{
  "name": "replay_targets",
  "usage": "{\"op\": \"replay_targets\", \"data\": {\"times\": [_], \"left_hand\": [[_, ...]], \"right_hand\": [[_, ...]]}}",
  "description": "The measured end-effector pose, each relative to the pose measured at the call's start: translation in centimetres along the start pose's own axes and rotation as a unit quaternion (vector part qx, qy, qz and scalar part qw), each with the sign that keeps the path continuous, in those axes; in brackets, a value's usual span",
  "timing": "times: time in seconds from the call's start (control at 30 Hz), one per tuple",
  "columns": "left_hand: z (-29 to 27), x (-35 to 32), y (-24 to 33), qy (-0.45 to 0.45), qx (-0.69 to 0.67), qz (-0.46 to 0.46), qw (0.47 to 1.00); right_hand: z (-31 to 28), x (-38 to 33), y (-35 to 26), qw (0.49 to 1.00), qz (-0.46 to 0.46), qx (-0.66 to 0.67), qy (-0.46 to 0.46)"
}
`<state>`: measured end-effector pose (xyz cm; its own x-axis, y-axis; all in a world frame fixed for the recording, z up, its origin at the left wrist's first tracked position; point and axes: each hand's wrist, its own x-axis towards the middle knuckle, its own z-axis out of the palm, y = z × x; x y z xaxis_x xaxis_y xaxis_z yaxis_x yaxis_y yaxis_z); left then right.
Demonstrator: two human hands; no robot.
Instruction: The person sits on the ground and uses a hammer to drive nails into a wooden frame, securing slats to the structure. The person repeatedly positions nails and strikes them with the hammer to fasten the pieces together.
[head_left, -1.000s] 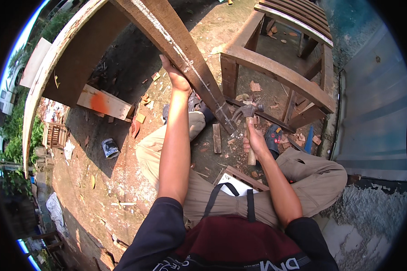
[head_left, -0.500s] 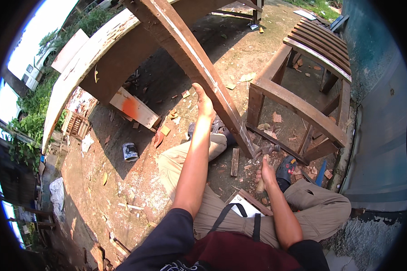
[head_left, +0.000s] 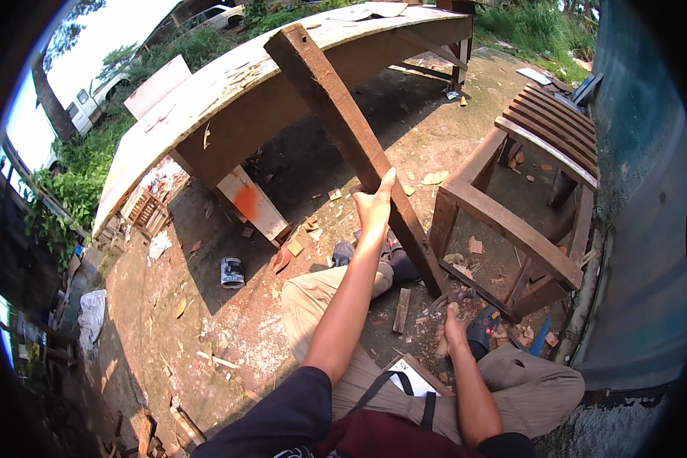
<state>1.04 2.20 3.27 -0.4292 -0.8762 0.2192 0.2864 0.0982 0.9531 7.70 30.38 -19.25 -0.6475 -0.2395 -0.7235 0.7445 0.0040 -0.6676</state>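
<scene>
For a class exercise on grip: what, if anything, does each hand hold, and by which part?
The left hand holds the wooden beam partway along its length; the right hand holds the hammer by its handle.

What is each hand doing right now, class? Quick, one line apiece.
Left hand: holding the wooden beam.
Right hand: closed, holding the hammer by its handle.

Slanted brown beam (head_left: 347,128), hammer (head_left: 465,294) beside
</scene>
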Motion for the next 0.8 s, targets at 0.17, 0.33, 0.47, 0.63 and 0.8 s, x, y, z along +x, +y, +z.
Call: {"op": "replay_targets", "data": {"times": [0.17, 0.33, 0.47, 0.63, 0.8], "left_hand": [[-1.3, -0.1, 2.5, -0.018, 0.044, -0.035, 0.998], [-2.1, 1.0, 1.7, -0.014, 0.039, 0.065, 0.997], [-3.3, 1.9, 0.0, -0.024, 0.049, 0.036, 0.998], [-4.1, 2.1, -1.7, -0.105, -0.047, 0.020, 0.993], [-3.1, 2.0, -3.0, -0.229, -0.146, -0.051, 0.961]], "right_hand": [[0.5, -1.8, -0.6, 0.998, -0.012, -0.045, 0.039], [1.2, -2.6, -0.9, 0.997, -0.052, -0.051, 0.016], [1.7, -3.0, -1.0, 0.994, -0.069, -0.073, 0.031], [2.5, -5.0, -1.6, 0.967, -0.177, -0.177, 0.047], [3.7, -6.1, -4.1, 0.883, -0.415, -0.218, 0.026]]}}
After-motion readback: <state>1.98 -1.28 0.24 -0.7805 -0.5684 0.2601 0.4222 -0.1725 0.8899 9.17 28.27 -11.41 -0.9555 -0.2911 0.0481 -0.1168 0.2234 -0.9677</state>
